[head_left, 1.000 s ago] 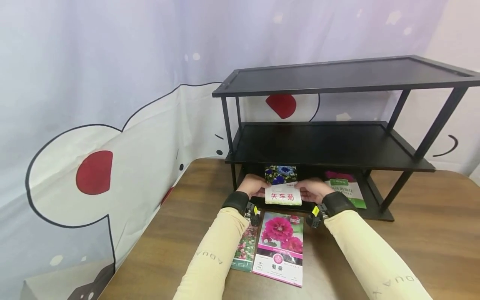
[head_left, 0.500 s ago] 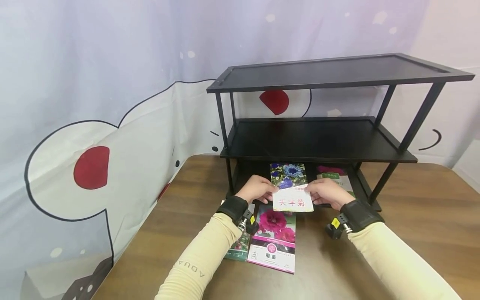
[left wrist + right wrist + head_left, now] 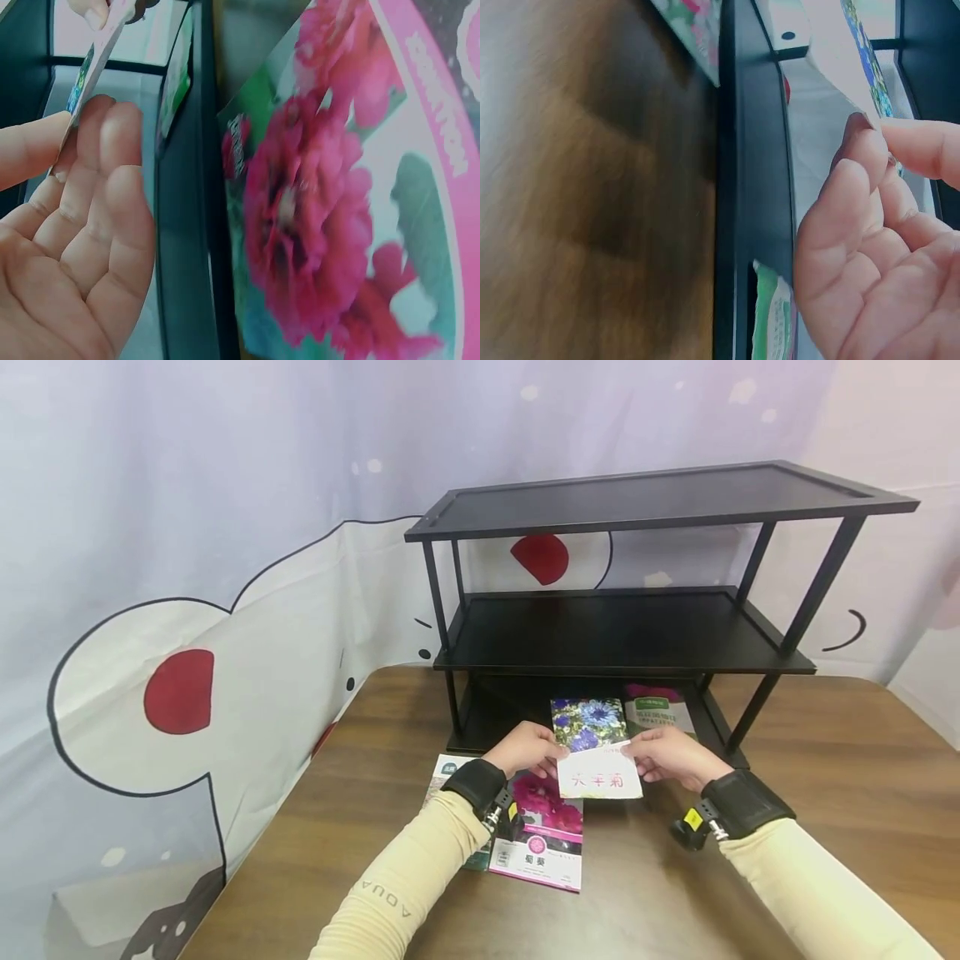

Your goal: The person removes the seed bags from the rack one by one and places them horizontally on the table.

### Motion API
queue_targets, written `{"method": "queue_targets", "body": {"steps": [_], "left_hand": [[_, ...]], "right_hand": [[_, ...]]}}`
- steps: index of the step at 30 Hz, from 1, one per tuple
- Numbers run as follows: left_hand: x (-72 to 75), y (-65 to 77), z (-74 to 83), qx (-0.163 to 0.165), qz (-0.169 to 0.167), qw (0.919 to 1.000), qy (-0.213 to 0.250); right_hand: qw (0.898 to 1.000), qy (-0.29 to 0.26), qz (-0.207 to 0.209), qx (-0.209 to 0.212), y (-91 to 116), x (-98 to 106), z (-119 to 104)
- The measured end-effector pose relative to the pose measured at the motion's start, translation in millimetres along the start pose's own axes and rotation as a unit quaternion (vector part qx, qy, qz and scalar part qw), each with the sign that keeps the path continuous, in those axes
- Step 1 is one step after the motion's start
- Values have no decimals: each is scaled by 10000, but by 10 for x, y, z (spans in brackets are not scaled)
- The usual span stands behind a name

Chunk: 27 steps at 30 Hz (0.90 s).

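Both hands hold one flower seed packet (image 3: 590, 727), with blue cornflowers on its upper part and red characters on a white lower part. My left hand (image 3: 527, 749) pinches its left edge between thumb and fingers. On the opposite edge, my right hand (image 3: 675, 754) pinches it the same way. The packet is tilted, in front of the rack's bottom shelf. Each wrist view shows the packet (image 3: 91, 64) nearly edge-on, with the thumb against the fingertips. Under the left forearm lies a pink-flower seed packet (image 3: 543, 860), partly over or beside a green-and-white packet (image 3: 448, 767).
A black rack (image 3: 615, 631) stands at the back of the wooden table (image 3: 352, 760). Another seed packet (image 3: 660, 710), pink, white and green, lies on its bottom shelf at the right. The middle shelf sits low above the hands. A printed cloth (image 3: 285, 693) hangs behind.
Both hands have drawn the cornflower packet out from the bottom shelf, toward me and slightly right. The head view has shifted a little. The packets on the table appear unmoved.
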<state>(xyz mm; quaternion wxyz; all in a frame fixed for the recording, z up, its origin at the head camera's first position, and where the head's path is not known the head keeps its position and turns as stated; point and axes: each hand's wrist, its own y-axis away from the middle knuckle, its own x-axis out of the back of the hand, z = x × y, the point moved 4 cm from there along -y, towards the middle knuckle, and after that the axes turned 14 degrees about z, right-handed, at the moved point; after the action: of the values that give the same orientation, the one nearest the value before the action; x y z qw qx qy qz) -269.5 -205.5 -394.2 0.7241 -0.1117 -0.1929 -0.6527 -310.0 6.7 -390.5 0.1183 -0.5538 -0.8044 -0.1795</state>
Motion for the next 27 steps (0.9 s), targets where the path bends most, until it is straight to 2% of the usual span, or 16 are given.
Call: {"method": "queue_targets", "body": {"steps": [8,17,27], "left_hand": [[-125,62,22,-25,-82,9998,-164],[-257,111,40,-63,-277,9992,-265],[-380,211,72,-51,-680,9941,-838]], "right_hand": [[9989,426,198,35,99,86,85],[9958,888,184,98,222,124,137],[9943,1040,216,62,377,174,218]]}}
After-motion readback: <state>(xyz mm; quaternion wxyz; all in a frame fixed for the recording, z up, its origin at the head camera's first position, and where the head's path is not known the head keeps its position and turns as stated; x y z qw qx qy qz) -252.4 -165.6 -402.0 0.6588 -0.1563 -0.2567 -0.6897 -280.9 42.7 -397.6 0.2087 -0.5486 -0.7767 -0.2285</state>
